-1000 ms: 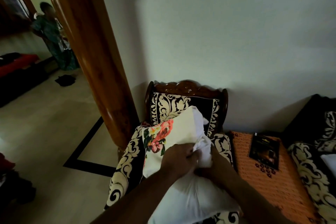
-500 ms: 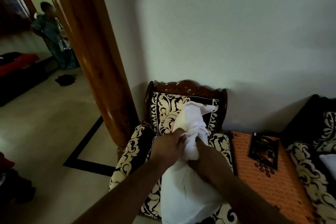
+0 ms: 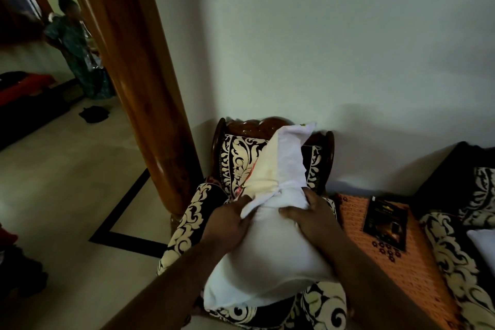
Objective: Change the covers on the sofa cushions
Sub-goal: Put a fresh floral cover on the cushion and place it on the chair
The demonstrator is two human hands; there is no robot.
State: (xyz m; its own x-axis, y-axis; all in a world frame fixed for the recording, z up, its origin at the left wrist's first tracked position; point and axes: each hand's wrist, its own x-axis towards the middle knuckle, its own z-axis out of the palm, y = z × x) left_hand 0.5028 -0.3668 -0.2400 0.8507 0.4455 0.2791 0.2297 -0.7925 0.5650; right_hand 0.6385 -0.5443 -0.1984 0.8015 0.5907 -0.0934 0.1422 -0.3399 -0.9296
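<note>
**Head view: both hands on white cushion, armchair seat**

Head cam, looking fwd and down. Plump white fabric cushion (image 3: 270, 254) lies on seat of armchair w/ black-and-cream scroll-pattern upholstery and carved dark wood frame (image 3: 235, 166), chair set against pale wall just right of round polished wooden pillar (image 3: 134, 83).

Far end of cushion: loose cream-and-white cloth cover w/ a thin pink edge (image 3: 284, 158) stands bunched above the hands, peak reaching over chair's top rail. Cover gathered to a tight neck where it meets cushion.

Left hand (image 3: 227, 222): at cushion's left side near the neck, fingers curled, gripping a fold of the white cloth. Right hand (image 3: 313, 211): on cushion's right side, fingers (image 3: 288, 212) spread and wrapped over the top, thumb on the far side; clamped on cushion fabric. Both forearms enter from bottom of frame.

Surroundings: low table w/ orange woven cloth (image 3: 401, 257) just right of chair; dark rectangular booklet (image 3: 385, 222) lies flat on it. Second seat in same scroll pattern (image 3: 460, 244) at right edge, a white item on it, cut off by frame. Pale tiled floor w/ black inlay line (image 3: 117, 209) left of pillar. A person in green clothing (image 3: 77, 48) stands well apart, far left bkgd; small dark item on floor nearby, too dim to ID.
</note>
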